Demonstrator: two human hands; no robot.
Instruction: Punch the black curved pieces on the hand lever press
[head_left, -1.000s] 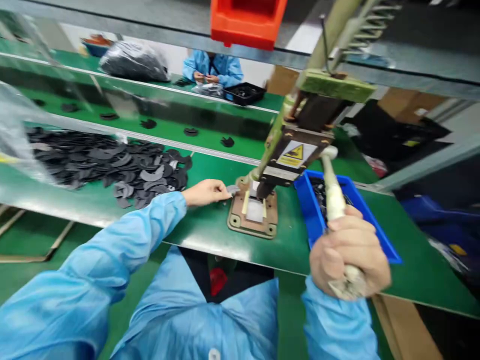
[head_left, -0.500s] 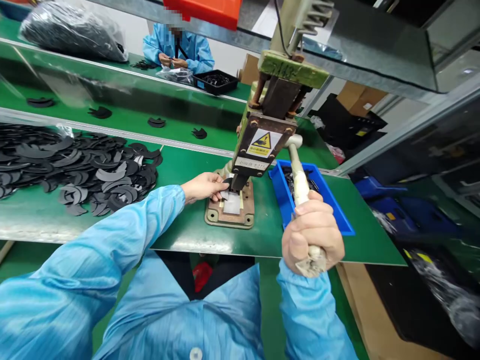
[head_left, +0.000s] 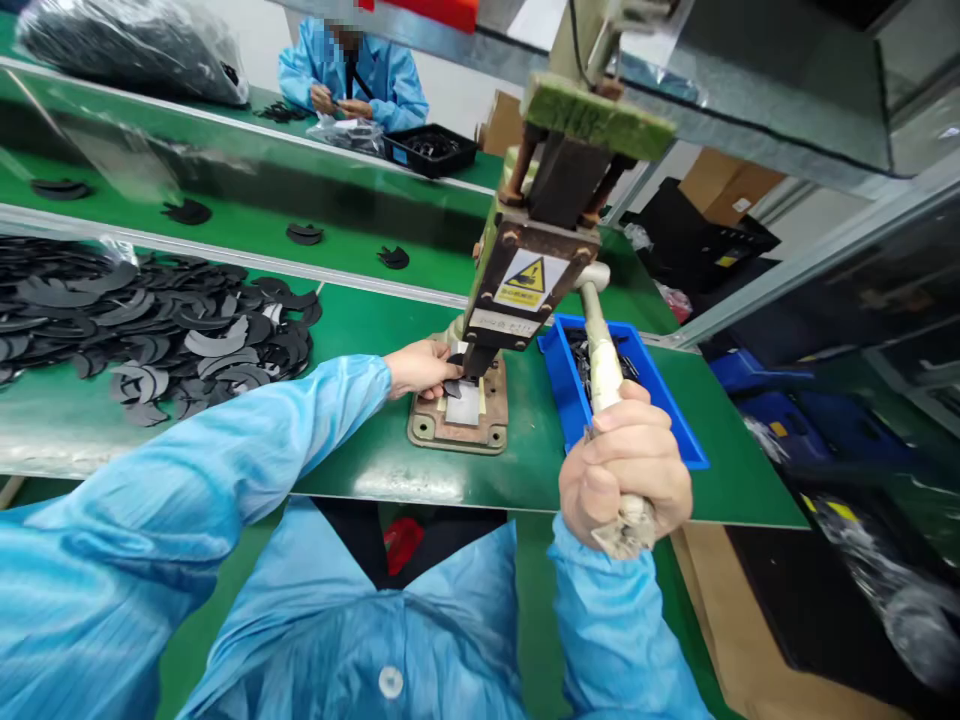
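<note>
The right hand (head_left: pixel 625 468) is closed in a fist around the lower end of the press lever (head_left: pixel 600 345), which slants up toward 12 o'clock to the press (head_left: pixel 536 270) with its yellow warning label. The left hand (head_left: pixel 420 366) reaches in from 9 o'clock of the press base (head_left: pixel 457 418), its fingertips pinched on a small dark part (head_left: pixel 452 387) lying on the base under the ram. At 3 o'clock of the base, just beside it, stands a blue bin (head_left: pixel 660 400) with dark pieces inside. At 9 o'clock, well apart, a heap of black curved parts (head_left: pixel 150 330) spreads over the green bench (head_left: pixel 360 470). At 11 o'clock, across the conveyor (head_left: pixel 247 215), another person (head_left: pixel 352 75) in blue sits by a black tray (head_left: pixel 431 150).
</note>
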